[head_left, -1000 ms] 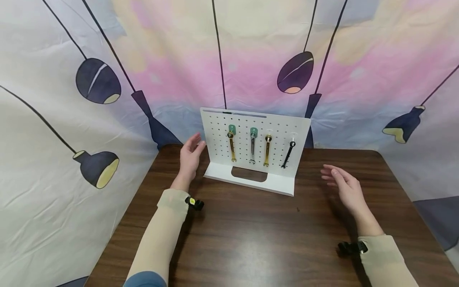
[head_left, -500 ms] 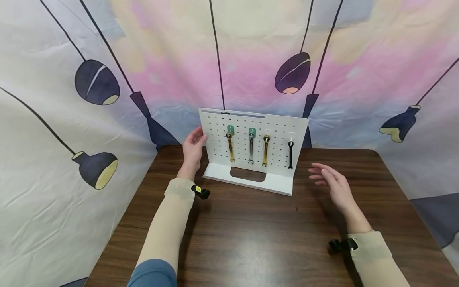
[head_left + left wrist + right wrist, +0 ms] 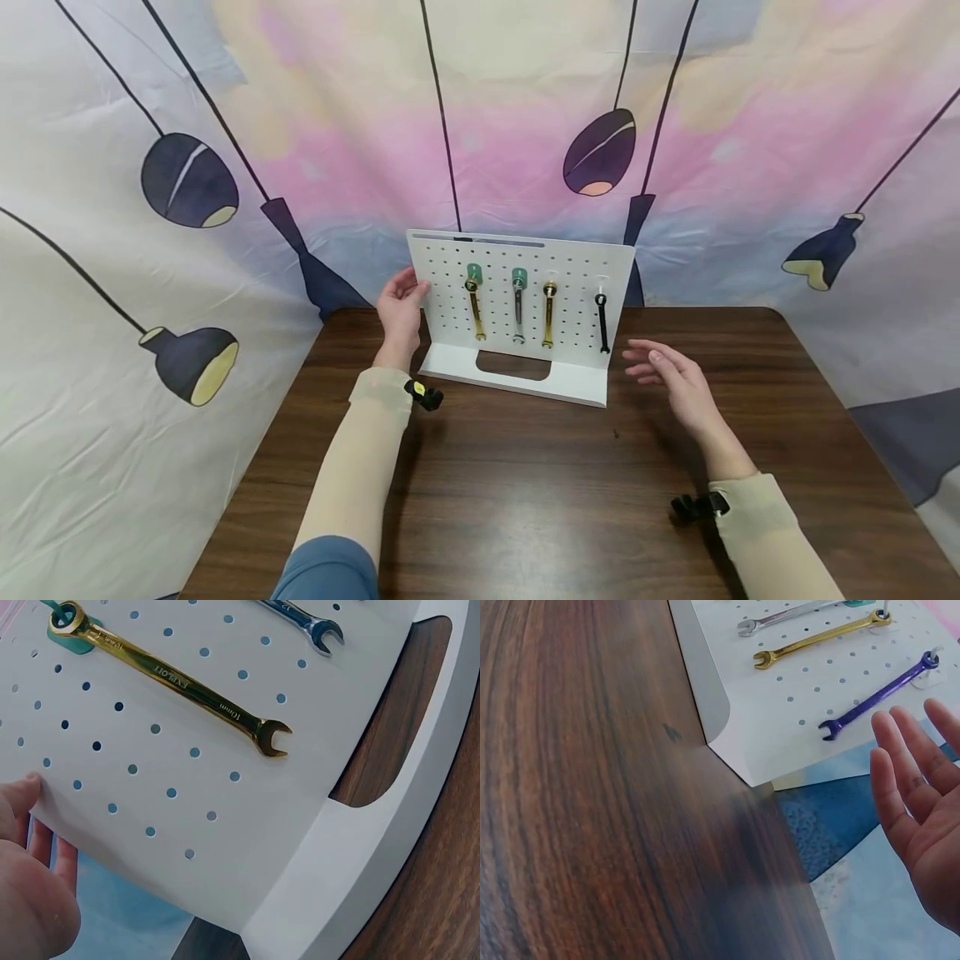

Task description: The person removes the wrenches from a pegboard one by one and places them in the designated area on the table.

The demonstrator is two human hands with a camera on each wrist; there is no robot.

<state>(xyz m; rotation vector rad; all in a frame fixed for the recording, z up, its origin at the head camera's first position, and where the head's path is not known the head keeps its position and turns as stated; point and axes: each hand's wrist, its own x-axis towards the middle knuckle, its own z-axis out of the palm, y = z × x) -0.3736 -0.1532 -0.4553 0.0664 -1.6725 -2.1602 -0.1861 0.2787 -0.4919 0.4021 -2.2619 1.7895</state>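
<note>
While left hand [image 3: 399, 317] seemingly pinches the pegboard [image 3: 576, 315] | right hand [image 3: 678, 383], loosely spread, empty, has moved nearer it

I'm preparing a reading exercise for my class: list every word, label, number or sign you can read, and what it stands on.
"EXPLOIT": on the left gold wrench, mid-handle.
"10mm": same wrench, near its open end.
Too small or blurred to read: marks near that wrench's ring end and on the silver wrench.
Nothing readable on the right gold wrench, dark wrench or board.

A screened-off corner, room type unclear: lamp-patterned cloth [image 3: 510, 83] hangs along the far side behind a wooden table [image 3: 495, 483].
</note>
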